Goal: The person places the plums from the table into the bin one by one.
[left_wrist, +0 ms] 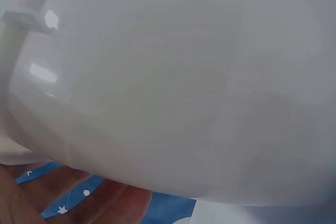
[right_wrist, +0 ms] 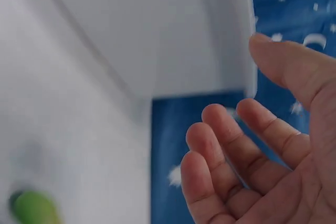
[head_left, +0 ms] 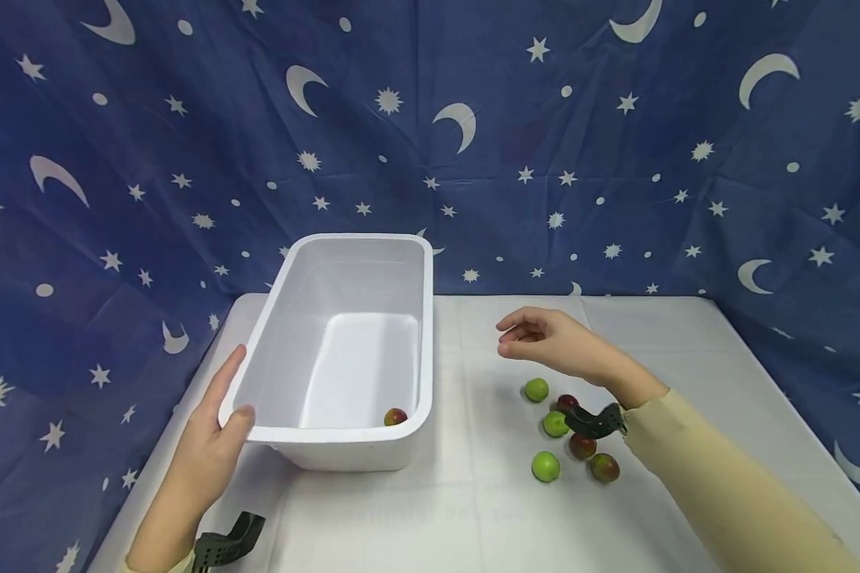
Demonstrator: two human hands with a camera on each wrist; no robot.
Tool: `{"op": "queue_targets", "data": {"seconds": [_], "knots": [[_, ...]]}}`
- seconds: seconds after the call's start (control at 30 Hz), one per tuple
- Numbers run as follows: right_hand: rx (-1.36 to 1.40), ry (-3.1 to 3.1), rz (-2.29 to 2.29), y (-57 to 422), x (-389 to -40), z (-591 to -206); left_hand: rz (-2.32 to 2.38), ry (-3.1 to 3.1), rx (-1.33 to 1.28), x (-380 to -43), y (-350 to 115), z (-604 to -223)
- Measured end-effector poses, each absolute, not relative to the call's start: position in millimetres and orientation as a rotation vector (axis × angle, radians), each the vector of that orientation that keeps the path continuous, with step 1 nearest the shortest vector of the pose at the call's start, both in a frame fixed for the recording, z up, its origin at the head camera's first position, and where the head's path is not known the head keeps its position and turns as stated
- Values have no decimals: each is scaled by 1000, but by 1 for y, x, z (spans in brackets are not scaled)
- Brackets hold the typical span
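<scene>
As the head view shows, tub (head_left: 361, 435): near-left corner gripped by the left hand (head_left: 211, 446), presumably for steadiness; one fruit (head_left: 395, 417) inside, other fruits (head_left: 545, 466) grouped rightward.
Left wrist view, fingers (left_wrist: 126, 203): along the outer wall (left_wrist: 157, 93).
Right wrist view, right hand (right_wrist: 304, 177): loosely curved, empty.

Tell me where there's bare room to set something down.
Bare table lies in front of the tub, between tub and fruit, and beyond the right hand. Crowded: right of that middle gap, where six fruits cluster.
</scene>
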State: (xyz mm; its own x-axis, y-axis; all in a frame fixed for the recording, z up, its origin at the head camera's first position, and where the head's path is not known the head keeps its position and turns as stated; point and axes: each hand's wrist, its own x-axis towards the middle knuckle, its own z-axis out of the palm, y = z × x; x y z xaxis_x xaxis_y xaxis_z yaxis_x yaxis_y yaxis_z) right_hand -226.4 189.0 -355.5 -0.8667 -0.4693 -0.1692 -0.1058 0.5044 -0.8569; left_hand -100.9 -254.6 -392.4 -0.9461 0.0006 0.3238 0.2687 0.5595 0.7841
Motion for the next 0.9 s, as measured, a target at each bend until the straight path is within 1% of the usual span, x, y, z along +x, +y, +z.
{"op": "queue_targets", "data": {"seconds": [0.2,0.4,0.57,0.9], "knots": [[-370,2393,-1275,230,-227,-391,-1336,-2496,-232,-101,-255,-393],[-277,2422,-1204,259,-224,-416,-1337,-2486,-240,-102,-255,-394],[-251,2459,-1130,272,-222,-429,-1328,-2493,-229,-101,-255,-394],[-227,2397,-1010,286,-222,-444,-1324,-2489,-231,-102,-255,-395]]}}
